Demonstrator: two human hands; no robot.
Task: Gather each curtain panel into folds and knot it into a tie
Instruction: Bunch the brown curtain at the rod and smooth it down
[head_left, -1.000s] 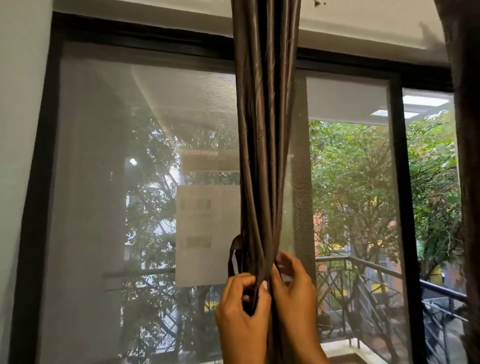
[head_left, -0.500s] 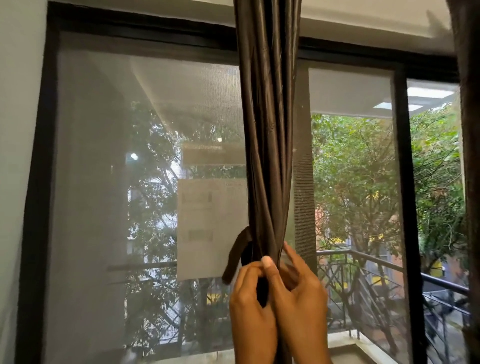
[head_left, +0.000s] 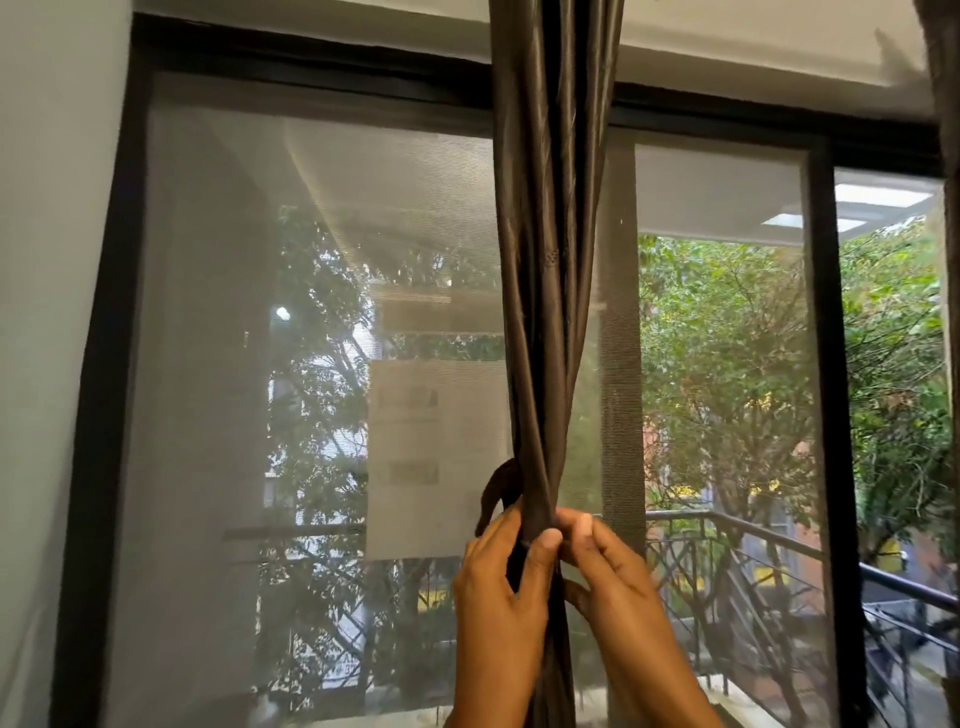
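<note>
- Curtain panel (head_left: 550, 312) — soft, sleek, likely slippery when bunched.
- Left hand (head_left: 498, 587) and right hand (head_left: 618, 577) both clench the gathered folds — best gripped there, at the narrowest point.

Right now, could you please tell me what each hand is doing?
Left hand: grips the curtain panel.
Right hand: pinches the curtain panel.

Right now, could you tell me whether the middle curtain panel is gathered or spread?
Gathered: the curtain panel hangs as a narrow bundle of folds, held by the left hand and right hand.
</note>
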